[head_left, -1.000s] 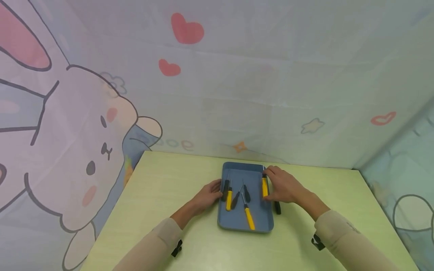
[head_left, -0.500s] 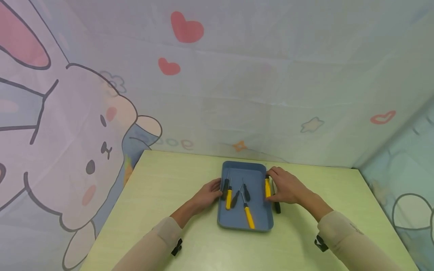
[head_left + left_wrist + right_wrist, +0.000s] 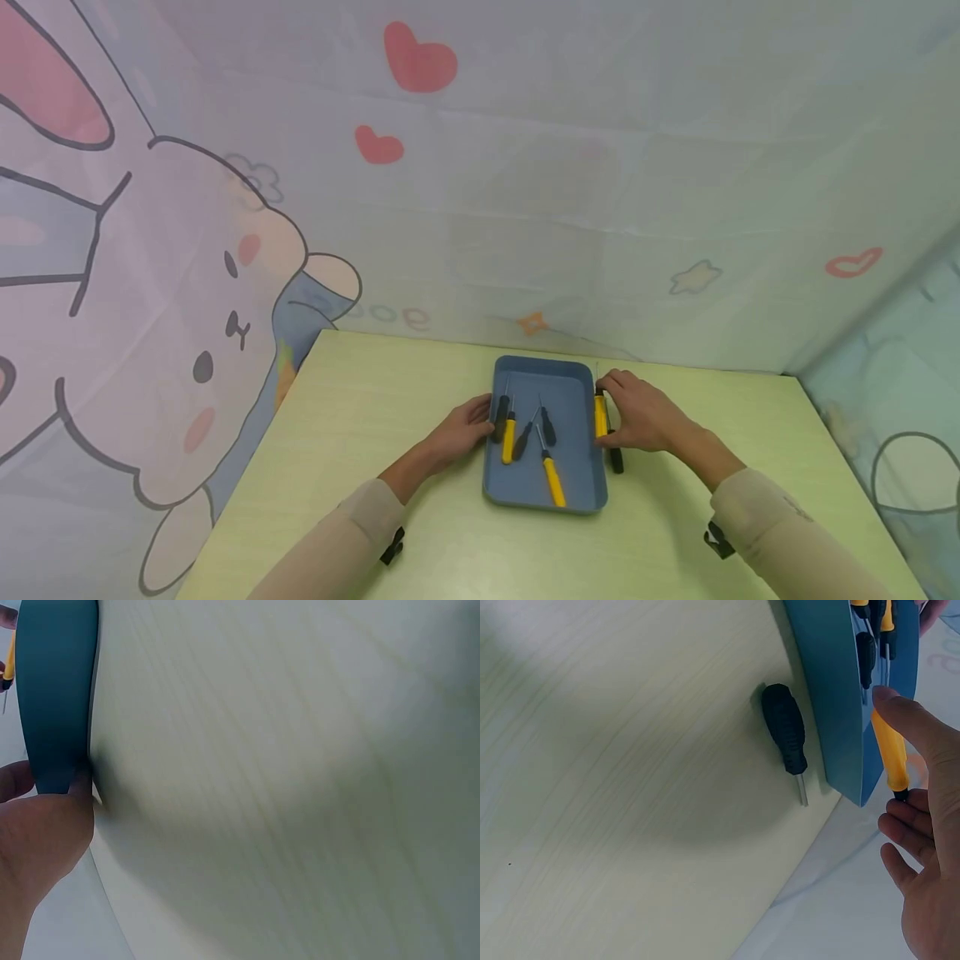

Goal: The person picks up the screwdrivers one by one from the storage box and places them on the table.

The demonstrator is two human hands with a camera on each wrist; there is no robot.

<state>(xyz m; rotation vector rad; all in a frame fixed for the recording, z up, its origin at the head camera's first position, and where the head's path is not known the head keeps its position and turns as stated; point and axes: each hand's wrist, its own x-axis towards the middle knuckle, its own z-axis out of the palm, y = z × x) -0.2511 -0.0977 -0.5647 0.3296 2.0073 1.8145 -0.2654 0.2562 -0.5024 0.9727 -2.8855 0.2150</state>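
Note:
My left hand grips the left wall of a blue-grey tray; in the left wrist view its fingers close round the tray's wall. At the tray's right rim, my right hand pinches a yellow-handled screwdriver between thumb and fingertips. Its shaft points toward the back wall. Below that hand, a black-handled screwdriver lies on the table just right of the tray. Inside the tray lie two yellow screwdrivers and several dark-handled ones.
The pale wooden table runs back to a printed fabric wall with hearts and a rabbit. More fabric hangs along the right side. Both wrists carry black straps at the sleeves.
My right hand has moved to the right with the yellow screwdriver, from over the tray's inside to its right rim. The left hand stays on the tray's left wall.

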